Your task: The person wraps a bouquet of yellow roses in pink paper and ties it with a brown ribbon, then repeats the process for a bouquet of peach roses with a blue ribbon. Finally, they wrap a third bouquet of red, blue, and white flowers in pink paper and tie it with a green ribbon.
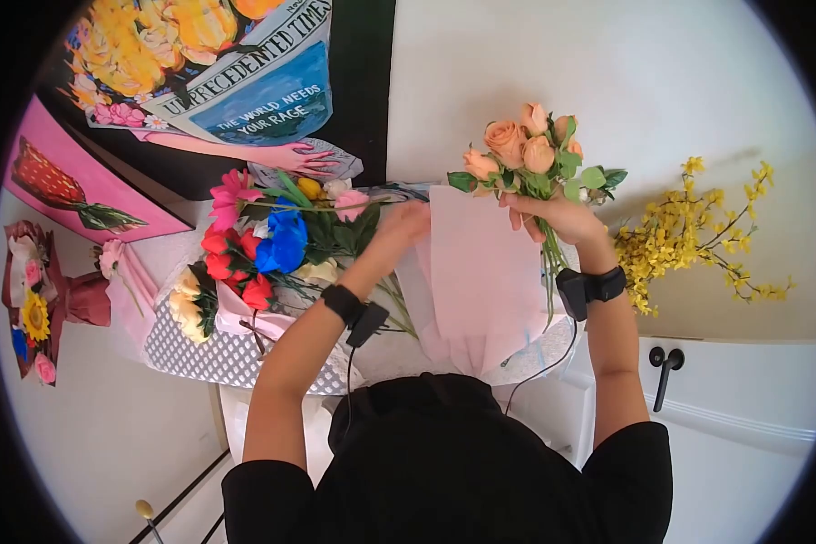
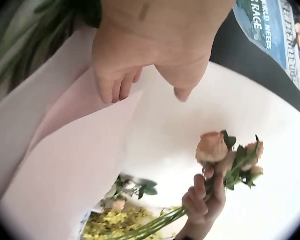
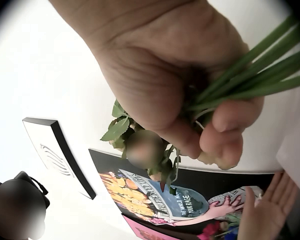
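My right hand (image 1: pixel 567 219) grips a bunch of peach roses (image 1: pixel 504 142) by the green stems (image 3: pixel 270 65), blooms up and stem ends hanging below the wrist. Its fingers curl round the stems in the right wrist view. A pale pink sheet of wrapping paper (image 1: pixel 482 263) stands between my hands, reaching down toward my body. At its left edge is my left hand (image 1: pixel 403 228), with fingers (image 2: pixel 123 86) extended at the paper's upper edge and thumb apart. Nothing is pinched between that thumb and the fingers.
Left of the paper lie artificial flowers, including a blue bloom (image 1: pixel 281 243), red ones (image 1: pixel 219 258) and loose stems. Yellow branches (image 1: pixel 675 236) stand at the right. A painting (image 1: pixel 272 100) leans behind the table, and a wrapped bouquet (image 1: pixel 36 299) is at the far left.
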`<action>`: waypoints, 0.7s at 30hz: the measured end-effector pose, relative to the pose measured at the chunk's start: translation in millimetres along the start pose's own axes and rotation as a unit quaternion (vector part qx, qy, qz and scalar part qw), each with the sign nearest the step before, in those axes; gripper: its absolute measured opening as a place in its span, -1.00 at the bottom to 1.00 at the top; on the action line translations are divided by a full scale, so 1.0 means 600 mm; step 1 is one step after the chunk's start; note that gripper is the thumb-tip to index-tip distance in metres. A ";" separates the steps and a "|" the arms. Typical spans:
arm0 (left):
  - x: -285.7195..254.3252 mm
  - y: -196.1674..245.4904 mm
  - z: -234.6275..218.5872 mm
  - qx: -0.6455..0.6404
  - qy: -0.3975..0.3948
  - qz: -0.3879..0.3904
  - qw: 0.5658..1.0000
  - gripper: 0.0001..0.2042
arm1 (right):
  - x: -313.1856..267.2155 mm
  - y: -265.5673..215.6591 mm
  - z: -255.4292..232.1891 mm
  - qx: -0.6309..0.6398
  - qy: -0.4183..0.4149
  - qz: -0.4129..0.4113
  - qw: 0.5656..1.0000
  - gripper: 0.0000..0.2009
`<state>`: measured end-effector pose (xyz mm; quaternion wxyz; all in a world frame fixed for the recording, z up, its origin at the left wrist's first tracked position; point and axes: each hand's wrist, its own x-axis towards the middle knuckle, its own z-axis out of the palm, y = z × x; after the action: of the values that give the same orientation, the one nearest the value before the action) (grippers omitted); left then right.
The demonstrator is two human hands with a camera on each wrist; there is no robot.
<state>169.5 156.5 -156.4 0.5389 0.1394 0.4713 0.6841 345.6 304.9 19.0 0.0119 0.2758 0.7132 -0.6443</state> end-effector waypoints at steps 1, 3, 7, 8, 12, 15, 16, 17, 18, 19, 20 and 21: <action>0.005 -0.025 -0.008 -0.002 0.000 0.001 1.000 -0.67 | 0.002 0.009 0.001 0.005 0.007 0.012 1.000 -0.78; 0.015 -0.072 -0.019 0.363 -0.089 0.028 0.927 -0.68 | 0.004 0.021 0.005 0.007 0.012 0.025 1.000 -0.78; -0.006 -0.077 0.012 0.458 -0.031 0.088 0.884 -0.71 | 0.010 0.013 0.016 0.030 -0.004 0.020 0.999 -0.77; 0.001 -0.073 0.011 0.484 0.007 0.131 0.865 -0.73 | 0.008 0.011 0.017 0.030 -0.008 0.019 0.999 -0.76; 0.041 -0.036 -0.017 0.390 0.058 0.126 0.910 -0.72 | -0.002 0.006 0.003 0.012 -0.003 0.024 1.000 -0.72; 0.029 -0.031 -0.014 0.369 0.023 0.059 0.927 -0.74 | 0.011 0.028 -0.001 -0.004 0.005 0.043 0.999 -0.70; 0.023 -0.034 -0.012 0.369 0.026 0.061 0.927 -0.74 | 0.018 0.045 0.001 0.002 0.011 0.056 0.998 -0.69; 0.022 -0.044 -0.014 0.391 0.017 0.095 0.915 -0.76 | 0.027 0.064 0.001 0.007 0.017 0.070 0.997 -0.68; 0.024 -0.055 -0.017 0.412 0.007 0.128 0.902 -0.77 | 0.037 0.091 -0.002 0.006 0.017 0.067 0.998 -0.68; 0.030 -0.067 -0.024 0.411 0.008 0.130 0.902 -0.77 | 0.048 0.123 -0.008 0.038 0.014 0.098 0.994 -0.67; 0.038 -0.080 -0.032 0.481 0.010 0.233 0.845 -0.75 | 0.058 0.150 -0.016 0.071 0.011 0.128 0.989 -0.66; 0.034 -0.074 -0.028 0.542 0.012 0.331 0.773 -0.72 | 0.062 0.165 -0.023 0.062 0.015 0.145 0.987 -0.62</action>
<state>177.4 164.7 -206.9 0.1089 0.5474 0.6953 0.4528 359.0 333.8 -82.7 0.0775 0.3862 0.6246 -0.6744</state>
